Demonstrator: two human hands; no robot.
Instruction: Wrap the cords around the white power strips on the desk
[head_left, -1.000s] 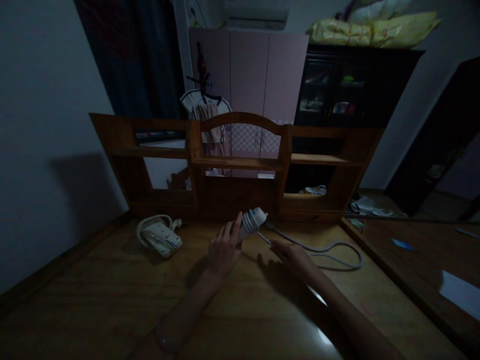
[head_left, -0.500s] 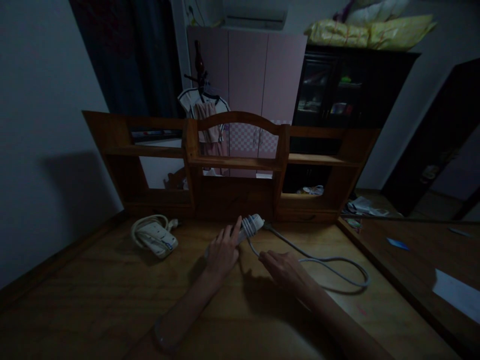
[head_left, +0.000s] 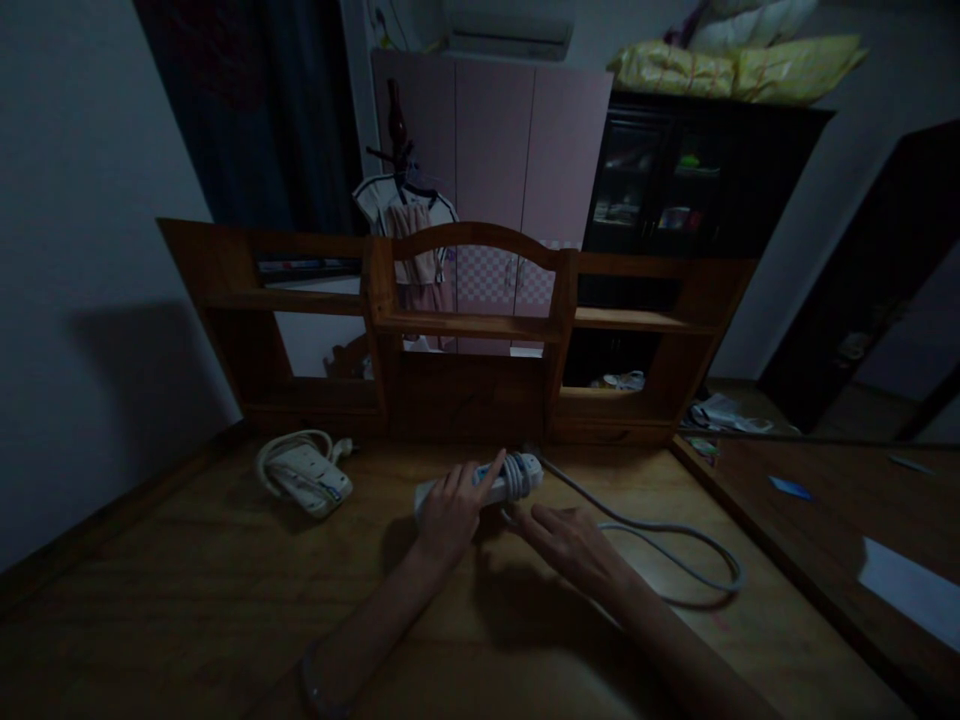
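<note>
Now power strip (head_left: 495,492) lies more level; left hand (head_left: 450,508) clamps it, right hand (head_left: 571,545) pinches cord (head_left: 675,528) just below it, apparently shortening the run to its wraps (head_left: 516,477).

bare forearms (head_left: 379,612); thin bracelet (head_left: 309,682) on left, seemingly pale

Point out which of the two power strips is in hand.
The power strip held by the left hand, with grey cord wound around its right end; the cream-corded strip lies on the desk at left, touched by neither hand.
</note>
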